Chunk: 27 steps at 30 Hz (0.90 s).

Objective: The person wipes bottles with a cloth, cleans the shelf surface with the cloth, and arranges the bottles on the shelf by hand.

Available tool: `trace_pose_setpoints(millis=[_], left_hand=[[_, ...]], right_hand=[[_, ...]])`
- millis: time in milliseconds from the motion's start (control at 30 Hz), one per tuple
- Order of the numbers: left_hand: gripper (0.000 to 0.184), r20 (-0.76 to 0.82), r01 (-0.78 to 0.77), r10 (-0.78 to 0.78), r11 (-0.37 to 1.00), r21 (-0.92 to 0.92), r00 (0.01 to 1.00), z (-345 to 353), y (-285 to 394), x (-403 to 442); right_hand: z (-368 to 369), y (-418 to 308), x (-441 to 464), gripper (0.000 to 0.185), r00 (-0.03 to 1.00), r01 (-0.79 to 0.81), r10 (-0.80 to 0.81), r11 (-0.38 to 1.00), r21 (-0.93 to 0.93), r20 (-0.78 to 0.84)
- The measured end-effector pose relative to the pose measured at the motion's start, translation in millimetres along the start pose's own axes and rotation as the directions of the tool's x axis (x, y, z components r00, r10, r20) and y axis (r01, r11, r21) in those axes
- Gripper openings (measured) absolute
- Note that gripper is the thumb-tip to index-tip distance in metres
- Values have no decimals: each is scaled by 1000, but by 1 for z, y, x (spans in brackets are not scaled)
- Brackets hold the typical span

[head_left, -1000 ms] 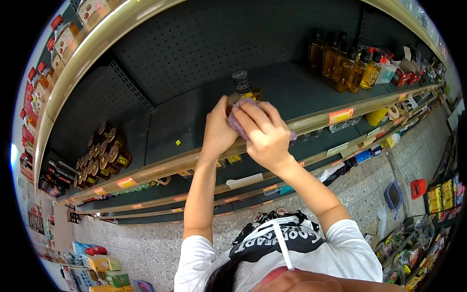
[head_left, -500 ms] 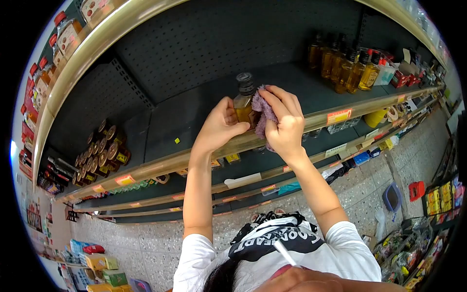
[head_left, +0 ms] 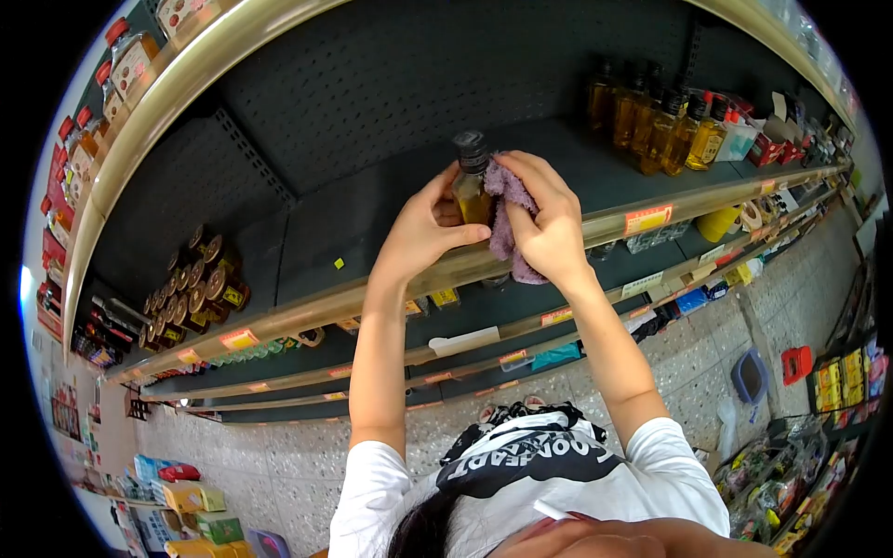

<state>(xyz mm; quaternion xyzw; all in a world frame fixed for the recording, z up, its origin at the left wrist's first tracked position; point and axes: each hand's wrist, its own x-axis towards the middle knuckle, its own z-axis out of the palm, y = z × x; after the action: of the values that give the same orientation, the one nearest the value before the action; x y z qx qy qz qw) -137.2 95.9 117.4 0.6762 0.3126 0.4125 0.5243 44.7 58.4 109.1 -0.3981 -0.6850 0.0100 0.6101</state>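
Note:
A small glass bottle (head_left: pixel 473 191) with a black cap and amber liquid stands nearly upright in front of me, above the front edge of the dark shelf (head_left: pixel 372 209). My left hand (head_left: pixel 430 228) is wrapped round its left side, thumb across the lower front. In my right hand (head_left: pixel 549 219) is a fluffy purple cloth (head_left: pixel 507 219), pressed against the bottle's right side, with its end hanging down below my fingers. Part of the bottle's body is hidden by my fingers and the cloth.
Several similar amber bottles (head_left: pixel 662 139) stand at the shelf's right, beside a clear plastic basket (head_left: pixel 735 139). Stacked brown-lidded jars (head_left: pixel 200 288) are at the left. A yellow scrap (head_left: pixel 339 263) lies on the shelf. Price tags (head_left: pixel 648 219) line the shelf edge; lower shelves hold more goods.
The bottle and both hands have risen slightly. My left fingers have moved up the bottle, and more of the cloth now hangs below my right hand.

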Motion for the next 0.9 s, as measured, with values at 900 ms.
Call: trace_pose_setpoints(millis=[900], left_hand=[[75,-110,-57,84,972,227,990,8,5,-3]], right_hand=[[1,-14,6,41,961,276,-274,959,-67,39]])
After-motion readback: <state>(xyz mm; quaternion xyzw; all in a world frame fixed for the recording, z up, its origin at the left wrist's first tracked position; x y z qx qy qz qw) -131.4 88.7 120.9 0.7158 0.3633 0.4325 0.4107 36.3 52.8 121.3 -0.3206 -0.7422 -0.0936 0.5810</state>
